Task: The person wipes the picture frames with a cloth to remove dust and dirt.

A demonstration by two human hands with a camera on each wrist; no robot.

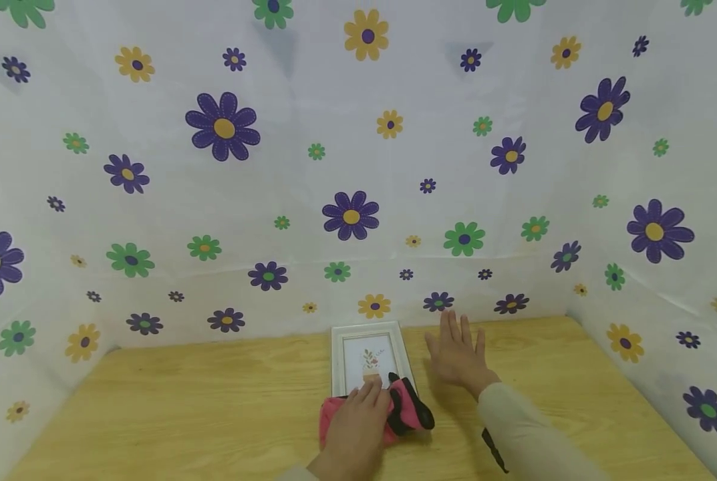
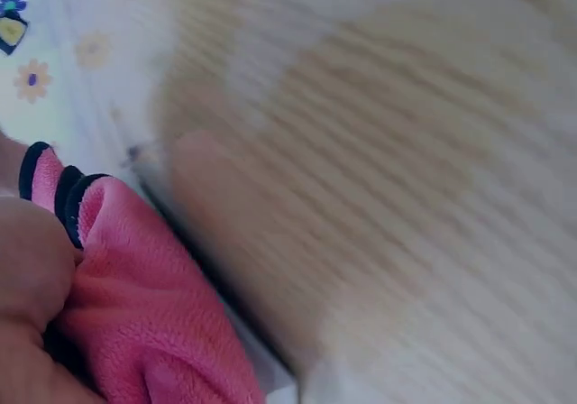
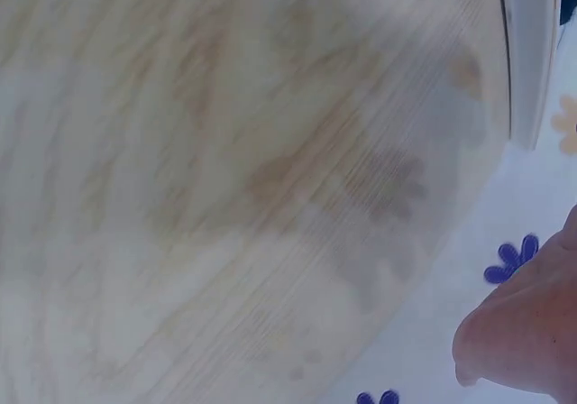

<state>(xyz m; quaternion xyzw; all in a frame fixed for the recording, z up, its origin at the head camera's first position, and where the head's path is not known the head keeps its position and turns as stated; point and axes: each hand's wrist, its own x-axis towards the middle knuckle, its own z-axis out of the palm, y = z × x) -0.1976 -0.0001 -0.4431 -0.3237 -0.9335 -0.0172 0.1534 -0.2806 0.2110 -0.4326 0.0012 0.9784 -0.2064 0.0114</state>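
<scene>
A white picture frame (image 1: 337,357) with a plant print lies on the wooden table near the back wall. Over its lower end is a bunched pink cloth with black trim (image 1: 329,417), which my left hand (image 1: 359,422) holds from above. In the left wrist view the thumb side of that hand lies against the fuzzy pink cloth (image 2: 158,305), and the cloth covers most of the frame's edge. My right hand (image 1: 459,352) is just right of the frame, fingers straight and spread, apart from it and holding nothing.
The wooden table (image 1: 214,401) runs back to a white flower-printed sheet (image 1: 292,180), which also closes off the left and right sides. A dark strap (image 1: 494,451) hangs by the right sleeve (image 1: 526,434).
</scene>
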